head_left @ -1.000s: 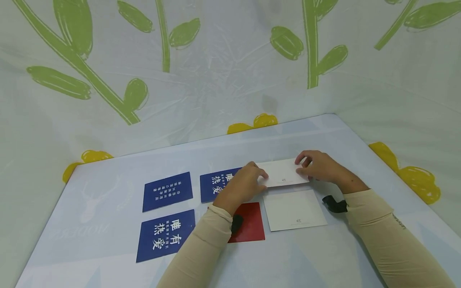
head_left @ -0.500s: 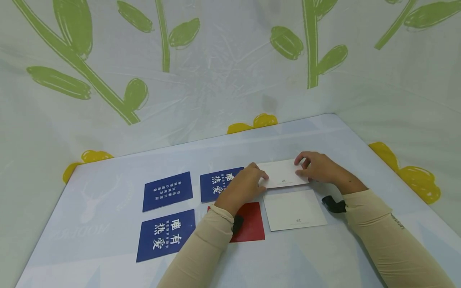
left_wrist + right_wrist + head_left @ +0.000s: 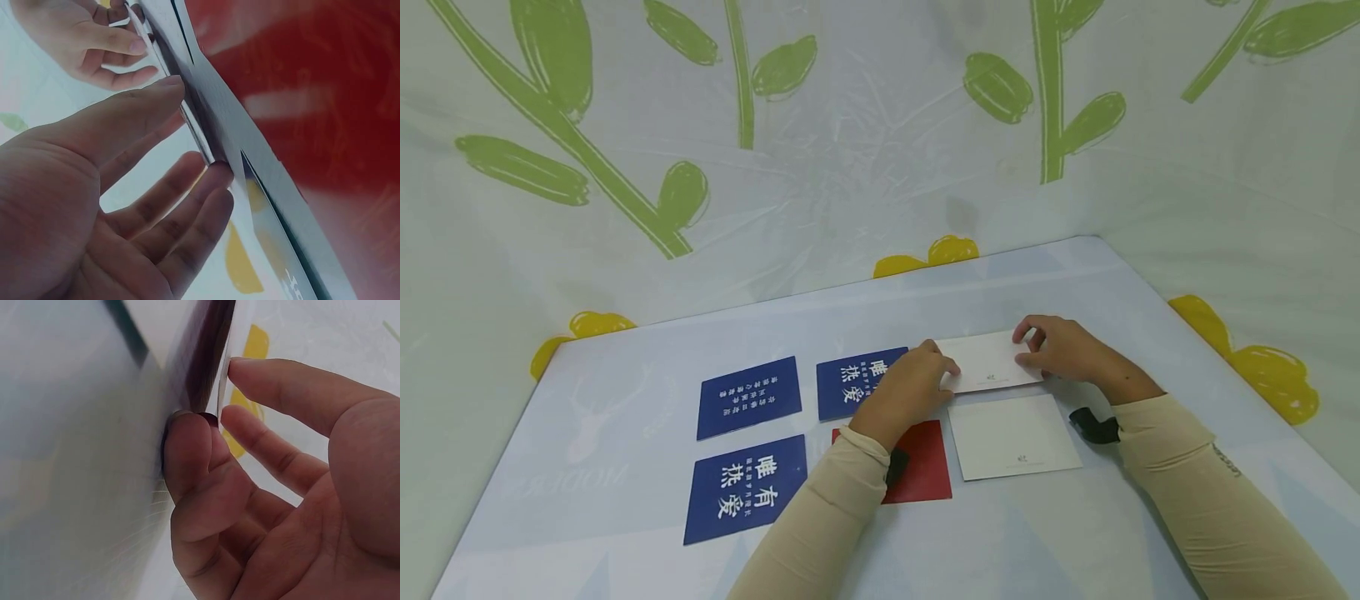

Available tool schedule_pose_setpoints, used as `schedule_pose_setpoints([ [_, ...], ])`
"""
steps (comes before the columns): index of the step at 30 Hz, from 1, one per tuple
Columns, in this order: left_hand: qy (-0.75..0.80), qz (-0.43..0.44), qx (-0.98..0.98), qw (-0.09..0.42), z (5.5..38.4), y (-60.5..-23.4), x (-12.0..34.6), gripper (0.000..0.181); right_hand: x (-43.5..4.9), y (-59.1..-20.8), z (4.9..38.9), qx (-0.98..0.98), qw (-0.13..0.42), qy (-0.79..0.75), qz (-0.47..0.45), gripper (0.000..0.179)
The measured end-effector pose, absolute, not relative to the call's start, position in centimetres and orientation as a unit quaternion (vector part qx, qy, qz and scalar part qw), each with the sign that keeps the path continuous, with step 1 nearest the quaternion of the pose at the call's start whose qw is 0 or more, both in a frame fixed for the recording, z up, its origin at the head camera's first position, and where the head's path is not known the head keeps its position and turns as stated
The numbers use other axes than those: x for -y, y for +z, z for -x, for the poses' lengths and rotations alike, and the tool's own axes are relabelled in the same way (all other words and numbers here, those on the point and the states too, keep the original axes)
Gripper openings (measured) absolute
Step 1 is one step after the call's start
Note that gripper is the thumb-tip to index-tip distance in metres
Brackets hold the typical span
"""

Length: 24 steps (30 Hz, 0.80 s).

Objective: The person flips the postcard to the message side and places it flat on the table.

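A white card with a small print near its near edge is held between two hands at the back right of the table. My left hand grips its left end, thumb on the upper face and fingertips at the lower edge in the left wrist view. My right hand pinches the right end. In the right wrist view the thumb touches the white face, other fingers curl beneath, and a dark reddish underside shows. The card sits slightly raised off the table at its near edge. Just in front lies a second white card.
A red card lies partly under my left wrist. To the left are three blue cards with white characters: one at the back, one nearer, and one partly hidden by my left hand. A patterned cloth wall stands behind.
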<state>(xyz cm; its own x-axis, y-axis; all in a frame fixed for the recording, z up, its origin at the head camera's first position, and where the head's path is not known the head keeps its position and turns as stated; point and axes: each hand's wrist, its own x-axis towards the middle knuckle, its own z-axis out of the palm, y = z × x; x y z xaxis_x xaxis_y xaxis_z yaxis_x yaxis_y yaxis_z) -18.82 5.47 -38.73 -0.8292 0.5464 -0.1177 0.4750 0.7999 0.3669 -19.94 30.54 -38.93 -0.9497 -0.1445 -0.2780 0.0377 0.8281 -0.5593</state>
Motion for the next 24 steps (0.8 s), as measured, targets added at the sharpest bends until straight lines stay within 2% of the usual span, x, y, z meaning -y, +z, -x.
schedule_pose_setpoints([
  [13,0.135,-0.293,-0.942,0.092,18.73,-38.97,-5.34,0.034,-30.42,-39.19,20.05,-0.947,0.152,-0.282,0.030,0.037],
  [24,0.130,-0.294,-0.943,0.092,18.69,-38.96,-5.35,0.033,-30.04,-39.21,19.78,-0.956,0.138,-0.254,0.047,0.054],
])
